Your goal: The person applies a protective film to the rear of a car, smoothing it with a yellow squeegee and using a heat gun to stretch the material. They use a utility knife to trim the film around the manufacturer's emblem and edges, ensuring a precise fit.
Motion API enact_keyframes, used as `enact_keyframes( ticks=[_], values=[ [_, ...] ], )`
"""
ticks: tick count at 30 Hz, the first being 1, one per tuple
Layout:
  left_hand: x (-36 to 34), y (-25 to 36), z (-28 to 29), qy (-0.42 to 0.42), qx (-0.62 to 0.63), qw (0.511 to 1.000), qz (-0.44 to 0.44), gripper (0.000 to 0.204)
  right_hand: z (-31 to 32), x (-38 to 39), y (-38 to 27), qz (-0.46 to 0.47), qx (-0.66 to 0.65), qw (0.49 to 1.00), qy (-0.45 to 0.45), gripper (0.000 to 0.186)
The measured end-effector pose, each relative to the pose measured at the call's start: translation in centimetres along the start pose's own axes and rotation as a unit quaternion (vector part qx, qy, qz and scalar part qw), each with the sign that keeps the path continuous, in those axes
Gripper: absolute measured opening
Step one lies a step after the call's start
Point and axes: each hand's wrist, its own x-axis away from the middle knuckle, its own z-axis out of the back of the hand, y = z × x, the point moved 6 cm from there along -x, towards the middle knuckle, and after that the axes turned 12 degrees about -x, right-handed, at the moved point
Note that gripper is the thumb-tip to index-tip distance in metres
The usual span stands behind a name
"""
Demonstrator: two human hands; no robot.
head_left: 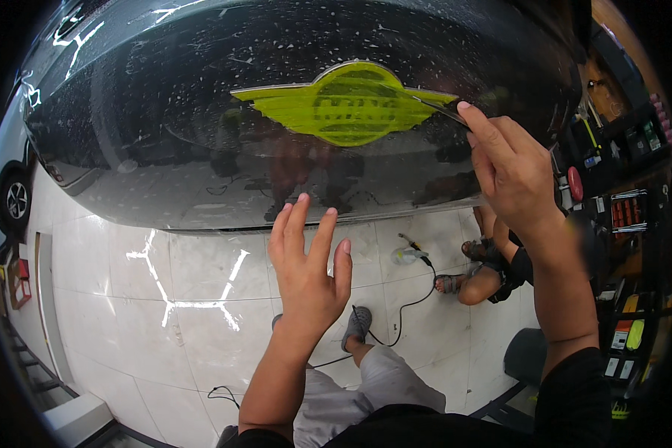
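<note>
Pinching a thin blade (434,104) at the yellow-green masked emblem (343,103), the right hand (511,168) risks scratching the wet black car panel (201,112) if it slips. Left hand (306,269) hovers, fingers spread, holding nothing.

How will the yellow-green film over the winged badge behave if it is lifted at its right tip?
The film looks thin, so it would probably bend floppily. The wet panel may make it slippery. The right hand pinches something thin at the tip.

Car workshop (glossy car body (201,149), tool racks (627,213))
</note>
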Motion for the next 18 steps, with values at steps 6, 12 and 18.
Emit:
enact_keyframes(
  ticks=[6,12,18],
  values=[
    [1.5,-0.6,-0.6,-0.038,-0.002,0.999,0.011,0.046,0.0,1.2,0.9,-0.006,0.009,1.0,0.008,0.049],
    [2.7,-1.1,-1.0,-0.056,0.006,0.998,0.012,0.044,-0.3,2.0,1.2,-0.031,-0.009,0.999,0.018,0.047],
    [3.9,-1.8,-1.3,-0.082,0.01,0.996,0.021,0.043,-1.3,2.9,0.8,-0.088,-0.061,0.994,0.025,0.042]
  ],
)
